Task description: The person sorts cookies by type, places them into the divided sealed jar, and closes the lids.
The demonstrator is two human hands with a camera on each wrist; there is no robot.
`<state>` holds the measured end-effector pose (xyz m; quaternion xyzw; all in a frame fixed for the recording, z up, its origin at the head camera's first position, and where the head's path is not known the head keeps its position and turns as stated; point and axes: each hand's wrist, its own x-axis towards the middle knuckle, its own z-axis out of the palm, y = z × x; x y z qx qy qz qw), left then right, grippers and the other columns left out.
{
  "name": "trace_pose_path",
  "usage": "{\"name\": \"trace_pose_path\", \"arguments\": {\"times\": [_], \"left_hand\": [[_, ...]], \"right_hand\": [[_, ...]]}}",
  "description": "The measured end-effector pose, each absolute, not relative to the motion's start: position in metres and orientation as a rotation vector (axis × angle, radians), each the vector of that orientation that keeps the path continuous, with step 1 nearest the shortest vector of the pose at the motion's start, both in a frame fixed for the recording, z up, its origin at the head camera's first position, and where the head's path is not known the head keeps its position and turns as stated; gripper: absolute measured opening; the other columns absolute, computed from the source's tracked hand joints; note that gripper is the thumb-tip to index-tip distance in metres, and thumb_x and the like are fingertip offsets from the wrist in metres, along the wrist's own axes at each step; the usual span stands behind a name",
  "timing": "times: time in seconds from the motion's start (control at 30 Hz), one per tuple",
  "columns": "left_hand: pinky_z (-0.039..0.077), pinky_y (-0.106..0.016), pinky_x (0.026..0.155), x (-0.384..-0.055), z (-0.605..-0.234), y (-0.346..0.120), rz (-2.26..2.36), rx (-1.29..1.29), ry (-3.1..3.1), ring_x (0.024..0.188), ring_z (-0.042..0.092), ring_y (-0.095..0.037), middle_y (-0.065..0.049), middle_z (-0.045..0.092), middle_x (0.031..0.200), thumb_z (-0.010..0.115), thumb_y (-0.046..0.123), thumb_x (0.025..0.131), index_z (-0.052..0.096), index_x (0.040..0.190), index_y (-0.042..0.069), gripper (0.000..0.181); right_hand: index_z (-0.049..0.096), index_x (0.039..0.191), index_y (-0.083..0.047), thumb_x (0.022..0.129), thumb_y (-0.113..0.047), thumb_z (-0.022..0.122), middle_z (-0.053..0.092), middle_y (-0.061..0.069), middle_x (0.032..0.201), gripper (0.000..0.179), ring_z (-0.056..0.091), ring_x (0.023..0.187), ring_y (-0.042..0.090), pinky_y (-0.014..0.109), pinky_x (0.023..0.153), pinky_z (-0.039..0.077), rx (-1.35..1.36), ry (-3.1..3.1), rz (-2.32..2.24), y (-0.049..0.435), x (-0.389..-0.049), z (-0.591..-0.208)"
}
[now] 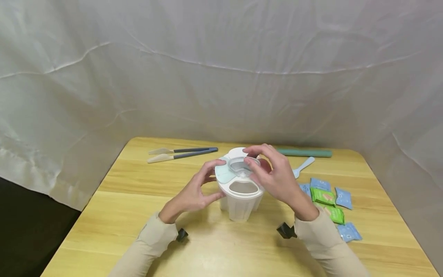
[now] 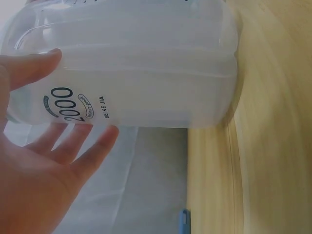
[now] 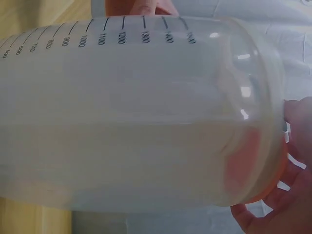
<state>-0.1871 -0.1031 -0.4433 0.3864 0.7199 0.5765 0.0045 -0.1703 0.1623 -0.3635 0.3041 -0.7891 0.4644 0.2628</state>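
At the middle of the wood-grain table (image 1: 133, 200), the left hand (image 1: 191, 195) holds the upright multi-compartment container (image 1: 240, 207) in a broad grip, fingers at the lid edge and thumb low against the near side. Over the top, the right hand (image 1: 277, 177) appears to pinch the raised grey cap (image 1: 238, 166) in a narrow grip between thumb and fingers; its exact contact is partly hidden.

Around this cap, the lid carries a mint-green cap (image 1: 224, 175), a white cap (image 1: 237, 151) and a red cap (image 1: 265, 165). The near opening (image 1: 243, 187) is uncovered. A graduated scale (image 3: 123, 30) and the number 2000 (image 2: 68, 105) are printed on the wall.

Handling, as judged: the body is thin, stiff plastic, light if unfilled, smooth and liable to slide or tip under one-sided force. Hold the walls below the rim, opposite sides at once; grasp caps by their edges, since thin rims may crack if twisted.

Beyond the container lie the blue-handled tongs (image 1: 190, 155), left, and the teal cylinder (image 1: 306, 153), right. Nearer on the right are the pale-blue spoon (image 1: 305, 165), blue packets (image 1: 343, 198) and green packets (image 1: 323, 196).
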Motion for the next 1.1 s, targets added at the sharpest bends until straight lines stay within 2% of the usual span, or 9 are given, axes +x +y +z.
{"name": "trace_pose_path", "arguments": {"times": [0.1,0.2,0.33,0.57,0.67,0.87,1.1], "left_hand": [[0.058,-0.051,0.116,-0.189,-0.443,-0.103,1.802,1.206,2.250,0.139,0.062,-0.036,-0.017,0.047,0.164,0.085,-0.008,0.087,0.038,0.161,0.009,0.089],[0.058,-0.051,0.116,-0.190,-0.443,-0.103,1.799,1.208,2.252,0.139,0.062,-0.037,-0.017,0.049,0.162,0.085,-0.008,0.087,0.038,0.162,0.009,0.090],[0.057,-0.054,0.116,-0.189,-0.445,-0.102,1.799,1.198,2.251,0.140,0.061,-0.037,-0.017,0.050,0.161,0.085,-0.007,0.087,0.037,0.162,0.008,0.091],[0.058,-0.055,0.115,-0.188,-0.446,-0.102,1.789,1.192,2.256,0.140,0.060,-0.037,-0.016,0.049,0.161,0.086,-0.005,0.087,0.036,0.163,0.009,0.092],[0.059,-0.054,0.114,-0.189,-0.446,-0.102,1.784,1.209,2.265,0.139,0.061,-0.037,-0.018,0.049,0.160,0.086,-0.005,0.087,0.035,0.163,0.010,0.092],[0.059,-0.054,0.113,-0.189,-0.446,-0.103,1.783,1.212,2.267,0.138,0.061,-0.035,-0.018,0.050,0.159,0.086,-0.005,0.087,0.035,0.163,0.010,0.093],[0.060,-0.050,0.113,-0.190,-0.446,-0.103,1.779,1.209,2.262,0.140,0.060,-0.035,-0.018,0.050,0.159,0.086,-0.005,0.086,0.034,0.163,0.009,0.094]], "right_hand": [[0.075,0.123,-0.002,0.093,0.006,0.081,0.077,0.007,0.105,0.032,0.069,0.104,0.020,0.020,0.091,0.054,0.821,-2.132,1.245,0.164,-0.167,-0.360],[0.074,0.127,-0.002,0.093,0.006,0.080,0.077,0.007,0.110,0.035,0.068,0.109,0.021,0.018,0.095,0.054,0.809,-2.136,1.247,0.169,-0.163,-0.358],[0.072,0.129,0.000,0.094,0.007,0.076,0.077,0.010,0.119,0.036,0.068,0.116,0.017,0.018,0.107,0.052,0.780,-2.139,1.253,0.180,-0.159,-0.358],[0.072,0.128,0.000,0.098,0.008,0.071,0.076,0.011,0.120,0.032,0.067,0.114,0.005,0.018,0.109,0.050,0.681,-2.162,1.206,0.210,-0.161,-0.366],[0.073,0.129,0.000,0.100,0.006,0.070,0.076,0.005,0.119,0.029,0.066,0.113,0.000,0.015,0.109,0.050,0.626,-2.198,1.204,0.224,-0.164,-0.372],[0.072,0.130,-0.002,0.106,0.000,0.066,0.071,-0.016,0.120,0.025,0.067,0.111,-0.002,0.010,0.102,0.053,0.500,-2.280,1.286,0.249,-0.170,-0.388],[0.074,0.129,-0.005,0.109,-0.007,0.064,0.069,-0.026,0.118,0.022,0.065,0.110,-0.007,0.006,0.095,0.052,0.369,-2.370,1.270,0.279,-0.173,-0.402]]}}
